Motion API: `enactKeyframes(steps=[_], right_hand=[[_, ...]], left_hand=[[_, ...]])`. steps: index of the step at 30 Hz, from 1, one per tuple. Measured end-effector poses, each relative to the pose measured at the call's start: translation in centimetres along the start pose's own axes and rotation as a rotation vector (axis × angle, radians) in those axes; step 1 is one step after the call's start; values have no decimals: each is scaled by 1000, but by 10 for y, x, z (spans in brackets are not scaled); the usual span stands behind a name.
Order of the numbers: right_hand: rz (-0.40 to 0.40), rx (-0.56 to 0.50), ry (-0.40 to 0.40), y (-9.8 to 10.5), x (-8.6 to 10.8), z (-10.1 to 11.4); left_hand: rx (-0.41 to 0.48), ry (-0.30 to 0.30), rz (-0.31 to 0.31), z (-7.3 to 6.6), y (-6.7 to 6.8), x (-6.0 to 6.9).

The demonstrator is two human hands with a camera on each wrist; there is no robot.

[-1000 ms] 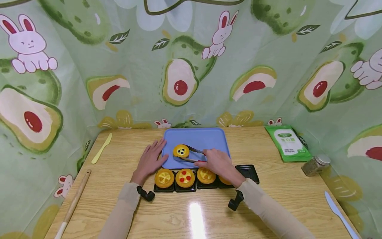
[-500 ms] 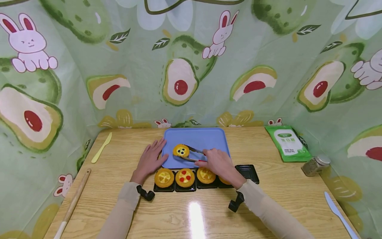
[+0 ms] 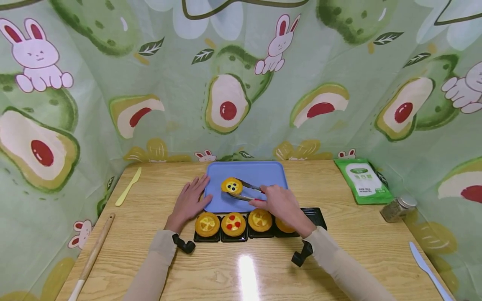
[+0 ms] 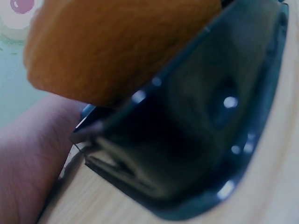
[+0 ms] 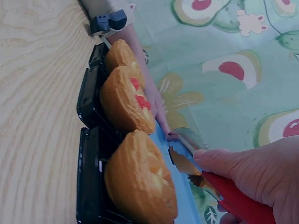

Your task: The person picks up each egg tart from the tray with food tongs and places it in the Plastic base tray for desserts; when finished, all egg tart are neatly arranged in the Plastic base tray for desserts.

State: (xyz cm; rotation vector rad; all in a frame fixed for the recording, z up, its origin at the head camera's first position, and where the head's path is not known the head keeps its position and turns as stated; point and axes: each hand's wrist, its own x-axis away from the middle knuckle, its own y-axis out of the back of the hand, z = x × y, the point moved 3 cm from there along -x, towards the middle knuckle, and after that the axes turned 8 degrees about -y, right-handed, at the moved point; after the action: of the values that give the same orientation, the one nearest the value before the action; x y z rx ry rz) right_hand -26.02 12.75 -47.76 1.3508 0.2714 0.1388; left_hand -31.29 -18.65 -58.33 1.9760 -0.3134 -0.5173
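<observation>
My right hand [image 3: 282, 205] grips a pair of red-handled tongs [image 3: 245, 197] over the blue tray [image 3: 248, 168]. Between the tong tips is an egg tart [image 3: 231, 186] with dark berries on top, slightly tilted. The right wrist view shows my thumb along the red handle [image 5: 238, 198], with that tart mostly hidden behind the tongs. My left hand [image 3: 190, 201] lies with fingers spread at the left edge of the tray. In the left wrist view, a tart [image 4: 112, 51] in a black holder [image 4: 187, 130] fills most of the picture.
In front of the tray stand several black holders with tarts, one topped with red pieces [image 3: 234, 224]. The rightmost holder [image 3: 314, 217] is partly behind my wrist. Around are a yellow knife [image 3: 129, 186], wooden-handled tool [image 3: 97, 246], green packet [image 3: 363, 180], jar [image 3: 399, 208] and blue knife [image 3: 429, 269].
The berry tart, held in the tongs, has moved up a little and to the right, and tilts more. My right hand has shifted right with it. My left hand stays put.
</observation>
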Motion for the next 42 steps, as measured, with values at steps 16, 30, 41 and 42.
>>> enactKeyframes(steps=[16,30,41,42], right_hand=[[-7,-27,-59,28,11,-15],[-70,-72,-100,62,37,-43],[-95,-94,-157,83,76,-69],[-95,-91,-168,85,79,-71]], left_hand=[[0,-14,-16,-2,1,0],[1,-27,-25,-1,2,0],[-2,-27,-17,-1,0,-1],[-1,-26,-15,-1,0,-1]])
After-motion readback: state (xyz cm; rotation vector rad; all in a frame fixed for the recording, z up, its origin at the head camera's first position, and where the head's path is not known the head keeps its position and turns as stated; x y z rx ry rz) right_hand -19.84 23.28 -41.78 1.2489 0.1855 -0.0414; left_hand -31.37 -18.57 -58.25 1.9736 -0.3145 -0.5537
